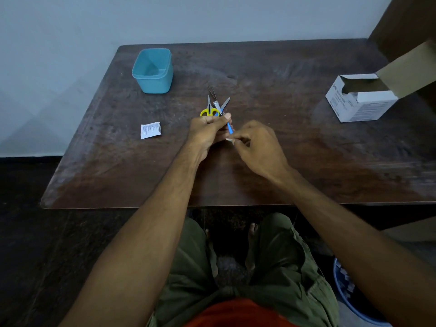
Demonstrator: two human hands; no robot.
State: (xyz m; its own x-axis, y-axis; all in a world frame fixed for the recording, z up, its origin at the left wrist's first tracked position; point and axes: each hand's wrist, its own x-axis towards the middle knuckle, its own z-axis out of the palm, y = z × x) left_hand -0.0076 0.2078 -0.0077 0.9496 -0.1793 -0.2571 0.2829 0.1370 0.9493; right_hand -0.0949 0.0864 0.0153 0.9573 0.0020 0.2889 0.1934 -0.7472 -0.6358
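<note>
left hand (pixel 207 131) grips scissors (pixel 205 112), right hand (pixel 257 143) pinches swab (pixel 229 139).

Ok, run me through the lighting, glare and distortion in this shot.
Head view: dim, flat, bluish light; faint sheen on the table near the white box; wide-angle lens bows the table's edges; the blue tool in the left hand and the white scrap the right hand pinches look soft, hard to identify.
</note>
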